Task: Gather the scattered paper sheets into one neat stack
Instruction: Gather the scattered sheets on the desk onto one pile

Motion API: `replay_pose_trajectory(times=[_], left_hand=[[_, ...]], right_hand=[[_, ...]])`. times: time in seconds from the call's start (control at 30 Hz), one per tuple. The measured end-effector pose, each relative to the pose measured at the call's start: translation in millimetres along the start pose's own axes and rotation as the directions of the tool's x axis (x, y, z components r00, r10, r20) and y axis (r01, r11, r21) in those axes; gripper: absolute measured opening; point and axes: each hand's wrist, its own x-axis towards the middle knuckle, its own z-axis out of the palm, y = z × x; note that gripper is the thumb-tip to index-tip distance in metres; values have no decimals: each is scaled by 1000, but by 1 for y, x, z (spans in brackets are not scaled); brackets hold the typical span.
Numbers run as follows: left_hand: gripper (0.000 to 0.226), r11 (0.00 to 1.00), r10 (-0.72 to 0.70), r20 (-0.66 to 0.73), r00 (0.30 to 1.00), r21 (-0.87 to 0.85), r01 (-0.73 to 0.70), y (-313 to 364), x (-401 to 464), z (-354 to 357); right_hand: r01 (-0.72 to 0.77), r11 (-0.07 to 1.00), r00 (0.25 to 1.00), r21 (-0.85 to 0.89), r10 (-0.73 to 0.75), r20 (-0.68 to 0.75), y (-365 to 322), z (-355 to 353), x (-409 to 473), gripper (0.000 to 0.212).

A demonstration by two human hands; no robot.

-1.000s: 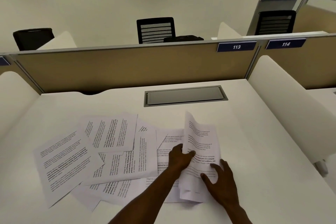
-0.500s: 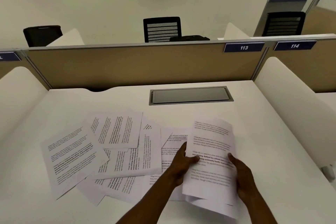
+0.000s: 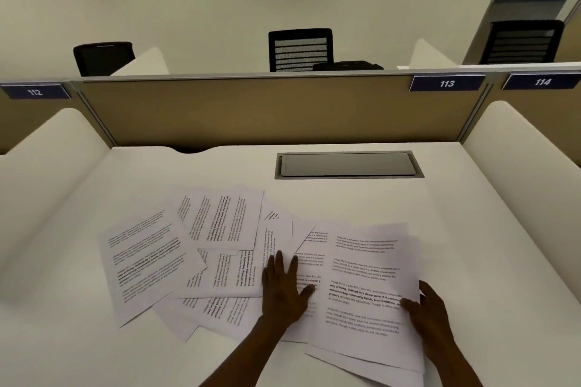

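Since the earlier frame the left hand point(image 3: 284, 291) has let go of the held sheets point(image 3: 366, 286) and now lies flat and open, fingers spread, on the overlapping scattered sheets point(image 3: 220, 261) in the middle of the white desk point(image 3: 456, 223). The right hand point(image 3: 429, 308) alone grips the right edge of the held sheets, thumb on top, and these have swung down closer to flat, their lower edge just over the desk's near right part. At least two sheets show in that grip, one lower corner peeking out below the top page. To the left, around six or seven loose printed pages overlap in a fan; an exact count cannot be made. The held pages run long axis away from the person, text upright to the viewer, while several loose pages lie turned sideways or skewed. Three chair backs stand beyond the partition point(image 3: 267, 110).
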Motion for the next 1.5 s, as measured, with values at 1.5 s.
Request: replay_pose_trajectory(times=[1.5], left_hand=[[72, 492, -267, 210, 940, -810, 321, 63, -3, -11]], right_hand=[[-124, 988, 992, 89, 122, 26, -26, 8, -5, 50]])
